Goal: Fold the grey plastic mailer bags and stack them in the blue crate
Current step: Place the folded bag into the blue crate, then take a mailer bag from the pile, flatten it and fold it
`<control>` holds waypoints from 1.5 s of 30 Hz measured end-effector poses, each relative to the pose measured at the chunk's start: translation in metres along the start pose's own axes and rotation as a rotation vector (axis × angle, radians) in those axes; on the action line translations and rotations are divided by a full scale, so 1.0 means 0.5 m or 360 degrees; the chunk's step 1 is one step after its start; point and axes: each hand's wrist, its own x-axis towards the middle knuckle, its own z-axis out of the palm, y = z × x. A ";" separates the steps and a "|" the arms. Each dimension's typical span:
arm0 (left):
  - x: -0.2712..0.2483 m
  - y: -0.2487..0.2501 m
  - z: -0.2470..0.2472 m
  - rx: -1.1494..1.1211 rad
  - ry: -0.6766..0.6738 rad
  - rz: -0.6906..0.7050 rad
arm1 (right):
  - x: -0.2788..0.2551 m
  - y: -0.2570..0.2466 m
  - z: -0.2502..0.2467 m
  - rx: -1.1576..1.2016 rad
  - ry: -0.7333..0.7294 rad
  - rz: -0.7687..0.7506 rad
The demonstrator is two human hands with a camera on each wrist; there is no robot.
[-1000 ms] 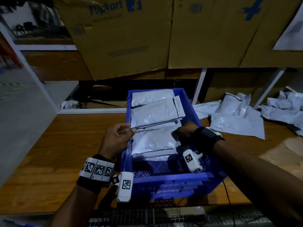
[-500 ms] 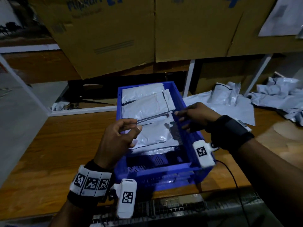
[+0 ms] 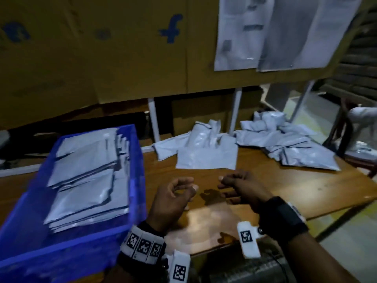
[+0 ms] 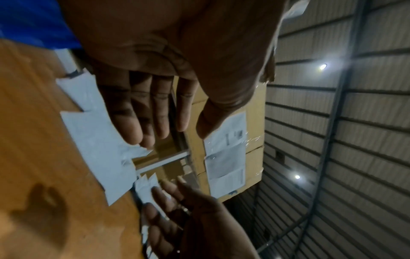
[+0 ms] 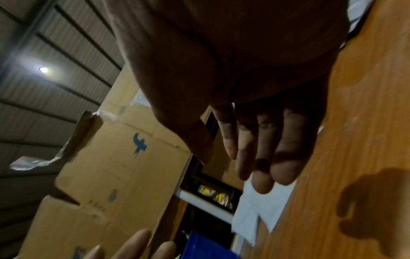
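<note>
The blue crate (image 3: 134,160) stands at the left with a stack of folded grey mailer bags (image 3: 87,180) inside. Unfolded grey mailers (image 3: 206,156) lie on the wooden table (image 3: 295,184) beyond my hands, and a bigger heap of mailers (image 3: 295,148) sits at the right rear. My left hand (image 3: 173,197) and right hand (image 3: 238,186) hover side by side over bare table, right of the crate, fingers loosely curved and holding nothing. The left wrist view shows the left fingers (image 4: 142,112) relaxed above a flat mailer (image 4: 97,136); the right wrist view shows the right fingers (image 5: 261,149) likewise empty.
Large cardboard boxes (image 3: 122,58) overhang the back of the table, with paper sheets (image 3: 275,31) taped on at the right. White shelf uprights (image 3: 234,113) stand behind the mailers. The table's right edge (image 3: 346,203) drops to the floor.
Both hands let go of the folded mailer, which now lies in the crate, and moved right over the bare table. The head view swung to the right.
</note>
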 end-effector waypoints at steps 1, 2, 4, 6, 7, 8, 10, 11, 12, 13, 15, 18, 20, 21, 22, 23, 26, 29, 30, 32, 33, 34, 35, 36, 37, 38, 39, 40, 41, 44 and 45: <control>0.017 -0.020 0.046 0.0014 -0.0004 -0.0021 | 0.008 0.017 -0.046 0.0041 0.0019 0.0013; 0.031 -0.039 0.087 0.0025 -0.0010 -0.0040 | 0.018 0.031 -0.087 0.0065 0.0042 0.0024; 0.055 -0.074 0.152 0.0043 0.0010 -0.0101 | 0.039 0.050 -0.153 0.0088 0.0066 0.0020; 0.082 -0.093 0.193 0.0052 0.0070 -0.0144 | 0.068 0.058 -0.198 0.0110 0.0046 0.0007; 0.100 -0.099 0.203 0.0028 0.0090 -0.0157 | 0.086 0.057 -0.213 0.0114 0.0032 -0.0004; 0.123 -0.105 0.207 -0.0002 0.0115 -0.0165 | 0.105 0.054 -0.224 0.0117 0.0021 -0.0013; 0.182 -0.108 0.201 -0.0011 0.0202 -0.0188 | 0.146 0.043 -0.235 0.0117 0.0001 -0.0028; 0.218 -0.108 0.195 -0.0010 0.0255 -0.0196 | 0.170 0.035 -0.238 0.0112 -0.0015 -0.0032; 0.260 -0.107 0.189 -0.0010 0.0318 -0.0185 | 0.193 0.025 -0.238 0.0101 -0.0043 -0.0039; 0.305 -0.105 0.182 -0.0002 0.0379 -0.0148 | 0.218 0.014 -0.237 0.0088 -0.0072 -0.0042; 0.402 -0.095 0.173 0.0057 0.0498 -0.0048 | 0.271 -0.008 -0.232 0.0062 -0.0108 -0.0038; 0.549 -0.075 0.161 0.0575 0.0667 0.0068 | 0.354 -0.046 -0.224 0.0059 -0.0052 0.0034; 0.637 -0.076 0.153 0.0930 0.0738 0.0068 | 0.401 -0.067 -0.222 0.0042 -0.0024 0.0108; 0.677 -0.082 0.151 0.1058 0.0747 0.0060 | 0.425 -0.074 -0.223 0.0023 -0.0024 0.0142; 0.715 -0.090 0.148 0.1192 0.0749 0.0043 | 0.447 -0.081 -0.224 -0.0001 -0.0027 0.0166; 0.749 -0.097 0.144 0.1327 0.0746 0.0009 | 0.473 -0.085 -0.225 -0.0011 -0.0016 0.0188; 0.812 -0.111 0.148 0.1618 0.0671 -0.0189 | 0.529 -0.093 -0.231 0.0003 0.0033 0.0245; 0.841 -0.129 0.157 0.1831 0.0626 -0.0256 | 0.564 -0.095 -0.235 0.0055 0.0023 0.0261; 0.844 -0.136 0.160 0.1857 0.0648 -0.0233 | 0.573 -0.095 -0.235 0.0064 0.0011 0.0263; 0.844 -0.148 0.167 0.1862 0.0713 -0.0146 | 0.589 -0.095 -0.240 0.0078 -0.0017 0.0278; 0.841 -0.146 0.169 0.1852 0.0740 -0.0106 | 0.595 -0.094 -0.244 0.0089 -0.0026 0.0281; 0.836 -0.140 0.172 0.1830 0.0761 -0.0076 | 0.597 -0.093 -0.249 0.0097 -0.0031 0.0274; 0.837 -0.132 0.170 0.1787 0.0774 -0.0029 | 0.598 -0.092 -0.255 0.0098 -0.0036 0.0260; 0.834 -0.118 0.170 0.1729 0.0791 0.0043 | 0.598 -0.092 -0.263 0.0093 -0.0041 0.0245; 0.830 -0.102 0.167 0.1653 0.0796 0.0167 | 0.597 -0.093 -0.273 0.0084 -0.0045 0.0227; 0.825 -0.083 0.167 0.1570 0.0791 0.0324 | 0.592 -0.095 -0.284 0.0075 -0.0050 0.0202; 0.818 -0.063 0.167 0.1514 0.0794 0.0495 | 0.588 -0.097 -0.297 0.0076 -0.0054 0.0171; 0.804 -0.035 0.174 0.1509 0.0833 0.0638 | 0.580 -0.100 -0.311 0.0080 -0.0065 0.0133; 0.784 -0.005 0.186 0.1540 0.0875 0.0752 | 0.571 -0.101 -0.328 0.0077 -0.0081 0.0088; 0.693 0.057 0.255 0.1759 0.0794 0.0982 | 0.529 -0.099 -0.387 0.0127 -0.0146 -0.0065; 0.660 0.058 0.281 0.1838 0.0706 0.1039 | 0.509 -0.095 -0.407 0.0183 -0.0167 -0.0121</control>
